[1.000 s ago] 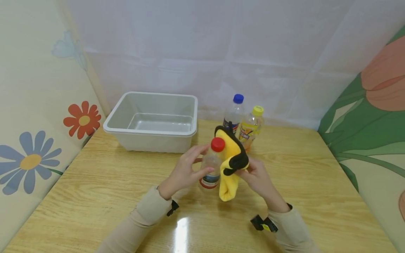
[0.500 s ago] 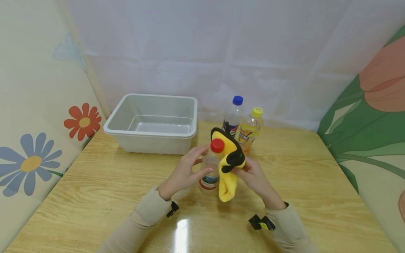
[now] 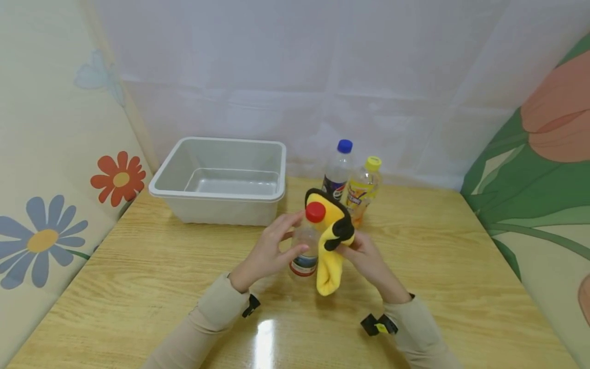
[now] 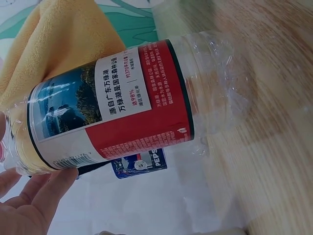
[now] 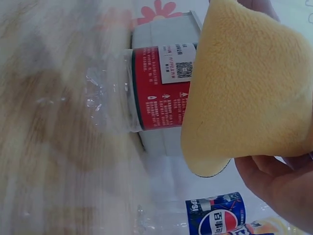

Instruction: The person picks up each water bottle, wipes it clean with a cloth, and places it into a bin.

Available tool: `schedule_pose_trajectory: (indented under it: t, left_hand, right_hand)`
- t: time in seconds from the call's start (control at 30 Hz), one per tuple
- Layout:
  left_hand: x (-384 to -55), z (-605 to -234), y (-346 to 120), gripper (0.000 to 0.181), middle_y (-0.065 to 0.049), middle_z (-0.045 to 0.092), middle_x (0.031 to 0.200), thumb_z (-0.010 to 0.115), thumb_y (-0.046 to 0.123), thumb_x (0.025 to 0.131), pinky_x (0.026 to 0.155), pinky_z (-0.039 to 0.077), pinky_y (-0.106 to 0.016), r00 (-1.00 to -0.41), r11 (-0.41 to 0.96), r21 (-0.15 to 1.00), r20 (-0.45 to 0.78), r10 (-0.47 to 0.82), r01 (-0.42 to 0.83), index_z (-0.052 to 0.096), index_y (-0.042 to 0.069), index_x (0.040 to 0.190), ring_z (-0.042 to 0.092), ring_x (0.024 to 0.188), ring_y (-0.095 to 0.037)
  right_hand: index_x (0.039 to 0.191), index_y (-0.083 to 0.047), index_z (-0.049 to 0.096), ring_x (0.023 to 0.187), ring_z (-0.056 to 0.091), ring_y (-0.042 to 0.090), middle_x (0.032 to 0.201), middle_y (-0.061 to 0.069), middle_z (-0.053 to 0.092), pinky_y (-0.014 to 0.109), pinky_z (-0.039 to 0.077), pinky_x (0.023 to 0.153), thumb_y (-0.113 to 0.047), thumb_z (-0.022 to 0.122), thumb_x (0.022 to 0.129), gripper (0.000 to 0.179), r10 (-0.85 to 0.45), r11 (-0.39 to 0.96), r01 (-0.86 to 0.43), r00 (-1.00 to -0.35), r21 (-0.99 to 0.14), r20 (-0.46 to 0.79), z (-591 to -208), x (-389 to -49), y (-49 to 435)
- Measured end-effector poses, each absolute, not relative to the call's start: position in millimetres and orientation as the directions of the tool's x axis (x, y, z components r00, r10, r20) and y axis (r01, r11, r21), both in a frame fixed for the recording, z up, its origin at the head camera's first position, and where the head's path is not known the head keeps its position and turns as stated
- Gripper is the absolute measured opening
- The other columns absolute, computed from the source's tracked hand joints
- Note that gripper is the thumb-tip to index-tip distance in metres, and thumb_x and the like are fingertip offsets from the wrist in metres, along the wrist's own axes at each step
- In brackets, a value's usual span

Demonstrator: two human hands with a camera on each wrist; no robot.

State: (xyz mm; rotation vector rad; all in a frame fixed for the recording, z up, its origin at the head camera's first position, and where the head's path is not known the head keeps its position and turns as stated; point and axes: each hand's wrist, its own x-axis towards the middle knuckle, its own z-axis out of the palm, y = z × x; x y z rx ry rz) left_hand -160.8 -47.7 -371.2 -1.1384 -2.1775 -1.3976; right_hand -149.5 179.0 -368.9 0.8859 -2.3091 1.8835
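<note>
Red-capped bottle (image 3: 303, 264), one: clear, long axis near upright, between the hands, immediately right of the nearer left hand (image 3: 268, 252), its thumb and fingers curled about it. Yellow cloth (image 3: 328, 274), black-edged: at the bottle's right side, pinched by the right hand (image 3: 369, 264). Beyond: blue-capped bottle (image 3: 338, 166), yellow-capped bottle (image 3: 361, 192), grey tub (image 3: 226, 209); wooden table (image 3: 152, 292).

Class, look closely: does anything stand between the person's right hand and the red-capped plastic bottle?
Yes. The yellow cloth with black edging, held in the right hand, stands between that hand and the red-capped plastic bottle.
</note>
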Motion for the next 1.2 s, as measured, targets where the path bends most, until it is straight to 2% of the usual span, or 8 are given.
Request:
schedule_pose_trajectory:
  t: [0.2, 0.33, 0.5, 0.63, 0.77, 0.97, 1.2]
  left_hand:
    - [-160, -371, -48, 0.059, -0.019, 0.05, 0.118, 0.068, 0.011, 0.082, 0.082, 0.052, -0.031, -0.637, 0.205, 0.622, 0.626, 0.449, 0.756, 0.04, -0.003, 0.132, 0.05, 0.105, -0.029]
    - [-159, -371, -48, 0.06, -0.019, 0.05, 0.118, 0.069, 0.006, 0.08, 0.082, 0.052, -0.031, -0.637, 0.207, 0.62, 0.629, 0.445, 0.757, 0.04, -0.005, 0.131, 0.05, 0.106, -0.029]
    - [-158, -370, -47, 0.059, -0.02, 0.05, 0.117, 0.068, 0.002, 0.079, 0.082, 0.052, -0.031, -0.634, 0.201, 0.619, 0.633, 0.444, 0.759, 0.04, -0.006, 0.131, 0.05, 0.105, -0.03]
    - [-158, -370, -48, 0.059, -0.02, 0.049, 0.117, 0.068, 0.003, 0.079, 0.082, 0.052, -0.032, -0.638, 0.199, 0.625, 0.628, 0.445, 0.755, 0.04, -0.006, 0.131, 0.05, 0.106, -0.03]
    - [-159, -371, -48, 0.059, -0.02, 0.049, 0.117, 0.068, 0.004, 0.08, 0.083, 0.051, -0.032, -0.643, 0.193, 0.634, 0.623, 0.445, 0.749, 0.039, -0.006, 0.131, 0.05, 0.106, -0.03]
    - [-160, -373, -47, 0.06, -0.02, 0.049, 0.116, 0.068, 0.006, 0.08, 0.083, 0.051, -0.031, -0.643, 0.19, 0.635, 0.625, 0.443, 0.749, 0.039, -0.006, 0.131, 0.05, 0.106, -0.03]
    - [-161, -372, -47, 0.061, -0.02, 0.05, 0.116, 0.069, 0.004, 0.078, 0.083, 0.051, -0.029, -0.646, 0.186, 0.638, 0.629, 0.432, 0.747, 0.04, -0.006, 0.131, 0.051, 0.106, -0.03]
  right_hand:
    - [0.095, -0.027, 0.063, 0.084, 0.058, 0.006, 0.093, -0.012, 0.063, 0.021, 0.05, 0.074, 0.001, 0.054, 0.088, 0.031, -0.395, 0.068, -0.397, -0.853, -0.915, 0.341, -375, -150, 179]
    - [0.095, -0.032, 0.062, 0.085, 0.057, 0.005, 0.093, -0.013, 0.063, 0.019, 0.049, 0.075, 0.002, 0.053, 0.088, 0.035, -0.392, 0.041, -0.376, -0.858, -0.926, 0.331, -379, -148, 179]
    - [0.094, -0.023, 0.062, 0.084, 0.057, 0.004, 0.091, -0.013, 0.063, 0.019, 0.049, 0.074, 0.002, 0.054, 0.088, 0.027, -0.381, 0.051, -0.346, -0.874, -0.937, 0.302, -384, -147, 178]
    - [0.094, 0.0, 0.062, 0.083, 0.056, 0.004, 0.089, -0.013, 0.062, 0.019, 0.049, 0.074, 0.003, 0.054, 0.087, 0.011, -0.377, 0.081, -0.315, -0.888, -0.946, 0.264, -389, -148, 178]
    - [0.095, 0.018, 0.054, 0.082, 0.056, 0.004, 0.088, -0.013, 0.062, 0.02, 0.049, 0.072, 0.005, 0.053, 0.086, 0.015, -0.39, 0.104, -0.292, -0.891, -0.951, 0.231, -393, -148, 179]
    - [0.095, 0.02, 0.053, 0.079, 0.055, 0.004, 0.085, -0.013, 0.06, 0.021, 0.049, 0.069, 0.007, 0.052, 0.085, 0.017, -0.407, 0.133, -0.28, -0.89, -0.951, 0.205, -398, -148, 180]
    - [0.099, 0.019, 0.052, 0.082, 0.054, 0.005, 0.088, -0.009, 0.06, 0.021, 0.047, 0.073, 0.003, 0.053, 0.087, 0.02, -0.407, 0.162, -0.227, -0.902, -0.96, 0.145, -403, -148, 180]
